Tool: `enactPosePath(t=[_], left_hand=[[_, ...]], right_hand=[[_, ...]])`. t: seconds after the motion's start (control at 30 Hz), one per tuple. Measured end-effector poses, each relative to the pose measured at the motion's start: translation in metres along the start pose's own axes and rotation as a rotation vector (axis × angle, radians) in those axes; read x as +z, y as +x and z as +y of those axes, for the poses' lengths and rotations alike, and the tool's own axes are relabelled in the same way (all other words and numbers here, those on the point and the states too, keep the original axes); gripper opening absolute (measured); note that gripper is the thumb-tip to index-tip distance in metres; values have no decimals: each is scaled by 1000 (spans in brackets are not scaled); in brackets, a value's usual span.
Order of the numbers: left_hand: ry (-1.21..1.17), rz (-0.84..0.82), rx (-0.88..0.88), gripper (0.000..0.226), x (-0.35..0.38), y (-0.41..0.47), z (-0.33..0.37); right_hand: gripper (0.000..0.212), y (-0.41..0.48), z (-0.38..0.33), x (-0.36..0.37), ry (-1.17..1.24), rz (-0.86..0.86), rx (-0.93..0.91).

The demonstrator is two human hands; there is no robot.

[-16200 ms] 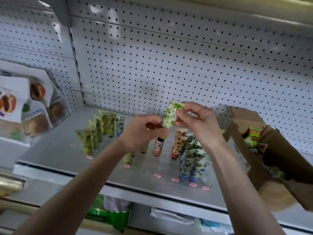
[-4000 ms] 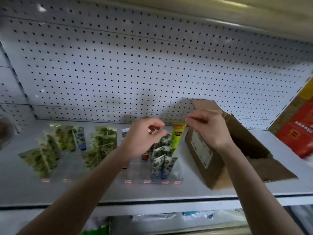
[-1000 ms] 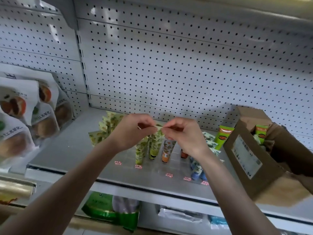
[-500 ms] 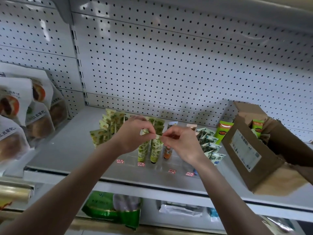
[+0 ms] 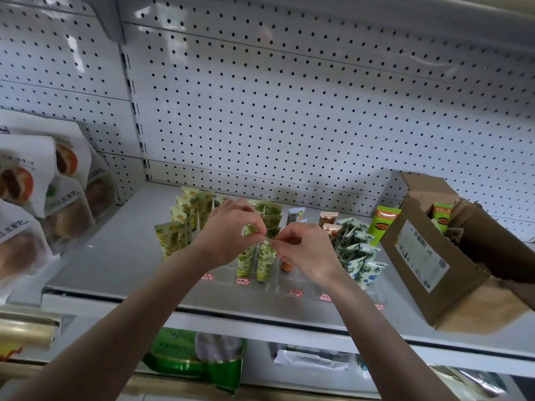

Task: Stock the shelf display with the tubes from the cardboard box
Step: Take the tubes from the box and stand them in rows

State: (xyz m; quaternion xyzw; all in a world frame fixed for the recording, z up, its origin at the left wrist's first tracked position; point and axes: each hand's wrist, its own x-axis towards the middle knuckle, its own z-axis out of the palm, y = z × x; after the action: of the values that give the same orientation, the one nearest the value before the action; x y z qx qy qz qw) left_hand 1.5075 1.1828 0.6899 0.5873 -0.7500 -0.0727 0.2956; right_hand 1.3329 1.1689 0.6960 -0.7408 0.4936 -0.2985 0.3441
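— Green leaf-printed plastic tubes [image 5: 244, 260], two of them, stand upright side by side at the centre front of the clear plastic display tray [image 5: 278, 286] on the white metal shelf [image 5: 115, 256]. What can't you see?

— Their crimped tops. The left hand [image 5: 231, 231] has thumb and forefinger pressed together on the top of the left one. The right hand [image 5: 304, 253] pinches the right one the same way, other fingers curled. More tubes of that print sit behind the hands, too covered to count. The tray's dividers barely show. The brown cardboard box [image 5: 419, 256] at the right is cut by the frame edge, its inside mostly dark.

— Changed from before?

— Half a second ago both hands pinch the same pair in almost this pose. Sixteen seconds back they hold a single tube up in the air above the tray.

— Counts?

— One box, with one bright green orange-labelled tube [image 5: 441, 217] poking out. A second green tube [image 5: 385, 224] stands just beside the box. Blue-flowered tubes [image 5: 357, 250] right of the hands: about six, overlapping. Yellow-fruit tubes [image 5: 173, 238] at the left: five or so. Two orange-patterned tube tops [image 5: 328, 218], plus an orange cap [image 5: 288, 266] under the right hand. Five red price tags [image 5: 243, 282] along the tray's front. White snack bags [image 5: 43, 198] crowd the left edge, partly cut off.
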Motion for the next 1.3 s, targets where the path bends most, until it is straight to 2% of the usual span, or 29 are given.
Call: enactPosePath(t=[0.33,0.57,1.03,1.13,1.3], left_hand=[[-25,6,-17,3,-3,1,-1],[-89,55,-8,11,-4,4,3],[-351,34,116,9,20,39,86],[-397,17,161,12,31,48,111],[-512,-28,166,13,58,68,148]], right_hand=[[3,1,-3,-2,17,-9,-2],[11,0,-4,-19,65,64,-8],[18,-18,30,-115,72,349,-67],[8,-24,45,-142,93,409,-51],[8,-32,66,-193,33,517,-19]])
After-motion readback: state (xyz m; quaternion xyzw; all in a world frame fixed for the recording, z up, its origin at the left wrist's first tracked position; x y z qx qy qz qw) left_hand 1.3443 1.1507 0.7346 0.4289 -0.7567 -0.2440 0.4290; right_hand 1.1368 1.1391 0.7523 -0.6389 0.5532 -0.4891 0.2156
